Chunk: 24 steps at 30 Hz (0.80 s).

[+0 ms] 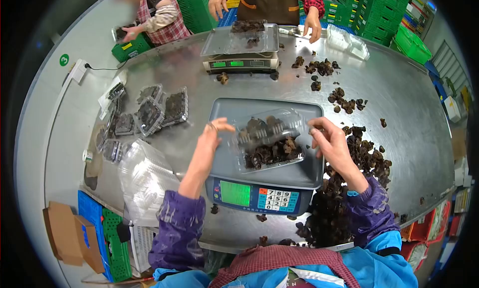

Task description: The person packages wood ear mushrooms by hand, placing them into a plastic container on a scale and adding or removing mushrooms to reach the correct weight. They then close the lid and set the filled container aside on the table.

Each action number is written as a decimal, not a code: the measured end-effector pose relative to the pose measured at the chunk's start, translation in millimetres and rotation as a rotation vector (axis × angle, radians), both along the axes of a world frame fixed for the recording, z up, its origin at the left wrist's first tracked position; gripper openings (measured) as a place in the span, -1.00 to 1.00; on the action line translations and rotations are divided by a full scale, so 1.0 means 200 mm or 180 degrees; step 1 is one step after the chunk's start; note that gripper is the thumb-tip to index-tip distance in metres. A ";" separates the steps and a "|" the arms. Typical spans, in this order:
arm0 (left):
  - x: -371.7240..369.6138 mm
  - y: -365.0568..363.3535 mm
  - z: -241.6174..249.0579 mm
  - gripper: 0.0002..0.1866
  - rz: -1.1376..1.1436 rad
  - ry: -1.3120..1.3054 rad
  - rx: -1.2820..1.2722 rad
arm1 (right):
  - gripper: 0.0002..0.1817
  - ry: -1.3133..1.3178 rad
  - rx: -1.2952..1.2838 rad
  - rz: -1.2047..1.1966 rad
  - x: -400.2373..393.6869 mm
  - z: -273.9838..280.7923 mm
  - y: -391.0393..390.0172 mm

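A clear plastic clamshell box (272, 163) sits on the grey pan of a digital scale (219, 153), its base holding dark brown wood ear mushrooms (264, 155). Its transparent lid (274, 119) is up at the far side, slightly blurred. At the lid's left edge is my left hand (212, 133), fingers stretched out and apart. My right hand (329, 141) is by the lid's right edge, fingers bent and thumb apart from them. A large heap of loose wood ear (334, 203) lies on the table right of the scale.
Filled clamshells (149, 116) and a stack of empty ones (144, 178) lie on the left of the metal table (404, 118). Across it stands a second scale (239, 56) with a box on top. Two other people work at the far edge, near green crates (384, 13).
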<state>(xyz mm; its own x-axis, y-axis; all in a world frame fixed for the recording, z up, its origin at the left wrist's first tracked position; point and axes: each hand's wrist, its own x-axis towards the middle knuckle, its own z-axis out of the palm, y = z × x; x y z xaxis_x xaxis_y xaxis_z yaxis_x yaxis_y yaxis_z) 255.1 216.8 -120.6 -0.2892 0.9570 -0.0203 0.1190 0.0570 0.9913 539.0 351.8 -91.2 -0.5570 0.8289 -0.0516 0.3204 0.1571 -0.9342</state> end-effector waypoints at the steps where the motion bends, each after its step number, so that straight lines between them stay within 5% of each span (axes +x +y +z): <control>1: 0.03 -0.06 -0.03 -0.44 0.0000 -0.0010 -0.0005 | -0.70 -0.0112 -0.0096 0.0028 0.04 0.00 0.00; 3: 0.09 -0.14 -0.09 -0.59 -0.0226 0.1499 -0.0285 | -0.68 -0.0332 -0.0218 0.0324 0.09 -0.05 0.00; 4: 0.13 -0.16 -0.08 -0.59 -0.0229 0.1503 -0.0289 | -0.66 -0.0545 -0.0342 0.0620 0.10 -0.08 0.00; 6: 0.20 -0.19 -0.04 -0.46 -0.0318 -0.0101 -0.0692 | -0.65 -0.0477 -0.0768 0.0789 0.09 -0.09 -0.02; 17: 0.19 -0.12 -0.06 -0.40 0.0340 -0.1739 -0.0595 | -0.67 0.0356 -0.1781 0.0217 0.01 -0.18 0.01; 19: 0.10 -0.10 -0.08 -0.39 0.0406 -0.2533 -0.0151 | -0.62 0.0536 -0.1755 0.0241 -0.04 -0.11 -0.03; 21: -0.07 -0.06 -0.08 -0.38 0.0557 -0.2511 0.0120 | -0.48 0.0769 -0.1691 0.0420 -0.07 -0.05 -0.07; 24: -0.42 0.02 -0.02 -0.33 0.1308 -0.2422 0.0490 | -0.53 0.0772 -0.1544 0.0448 -0.06 -0.01 -0.11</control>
